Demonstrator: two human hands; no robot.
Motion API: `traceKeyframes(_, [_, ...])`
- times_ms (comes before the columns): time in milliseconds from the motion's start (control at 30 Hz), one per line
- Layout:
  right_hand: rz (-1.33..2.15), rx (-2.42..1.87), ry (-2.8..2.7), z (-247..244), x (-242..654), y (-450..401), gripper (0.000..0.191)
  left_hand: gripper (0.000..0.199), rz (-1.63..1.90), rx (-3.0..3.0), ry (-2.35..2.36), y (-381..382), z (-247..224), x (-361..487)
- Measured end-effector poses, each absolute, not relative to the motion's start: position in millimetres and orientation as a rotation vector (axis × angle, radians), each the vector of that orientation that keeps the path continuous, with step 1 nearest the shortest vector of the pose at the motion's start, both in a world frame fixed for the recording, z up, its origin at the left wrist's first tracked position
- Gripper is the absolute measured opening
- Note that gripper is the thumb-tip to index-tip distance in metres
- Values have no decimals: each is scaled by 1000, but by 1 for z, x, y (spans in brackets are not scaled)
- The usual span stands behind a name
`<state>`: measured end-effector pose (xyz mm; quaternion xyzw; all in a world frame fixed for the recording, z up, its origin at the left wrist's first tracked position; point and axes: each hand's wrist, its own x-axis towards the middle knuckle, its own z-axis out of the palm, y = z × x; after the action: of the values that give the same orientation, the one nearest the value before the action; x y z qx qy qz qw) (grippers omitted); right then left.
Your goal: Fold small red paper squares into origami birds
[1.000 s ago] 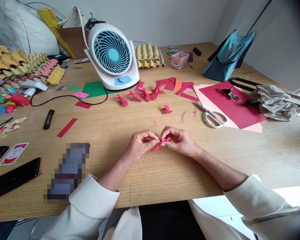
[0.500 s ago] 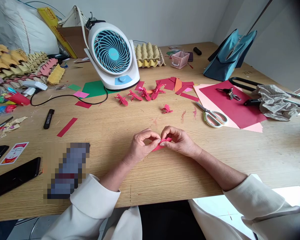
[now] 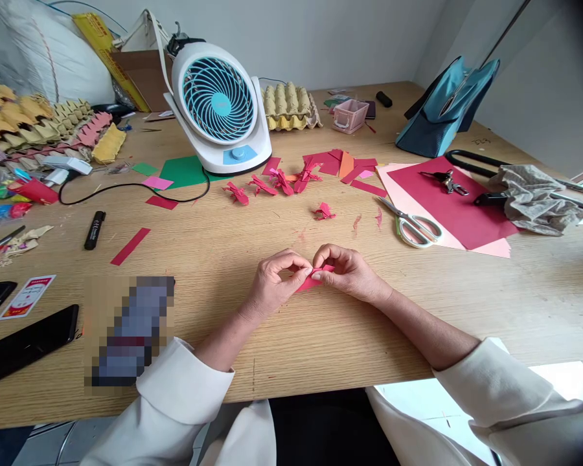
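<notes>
Both my hands meet over the near middle of the table, pinching one small piece of red paper (image 3: 311, 283). My left hand (image 3: 278, 279) has its thumb and forefinger closed on the paper's upper left edge. Thumb and forefinger of my right hand (image 3: 350, 273) close on it just to the right, fingertips nearly touching the left ones. Part of the paper is hidden behind the fingers. Beyond my hands lies a small folded red paper shape (image 3: 324, 211). Farther back, several similar red paper figures (image 3: 282, 183) sit in a row.
White-handled scissors (image 3: 418, 230) lie right of my hands beside a large red sheet (image 3: 447, 207). A fan (image 3: 238, 152) stands at the back. On the left are a red paper strip (image 3: 130, 246), a black marker (image 3: 94, 230) and a black phone (image 3: 34, 343). A blue bag (image 3: 427, 126) stands back right.
Almost nothing differs. My right thumb has shifted slightly on the red paper; both hands keep their pinch in the same place.
</notes>
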<state>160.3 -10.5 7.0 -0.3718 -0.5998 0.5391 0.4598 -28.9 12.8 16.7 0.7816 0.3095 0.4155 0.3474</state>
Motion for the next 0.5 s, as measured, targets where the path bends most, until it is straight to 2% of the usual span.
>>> traceKeyframes(500, [1199,-933,-1436,-2,162,-5,25,10,1162,2202,822,8,5,-27])
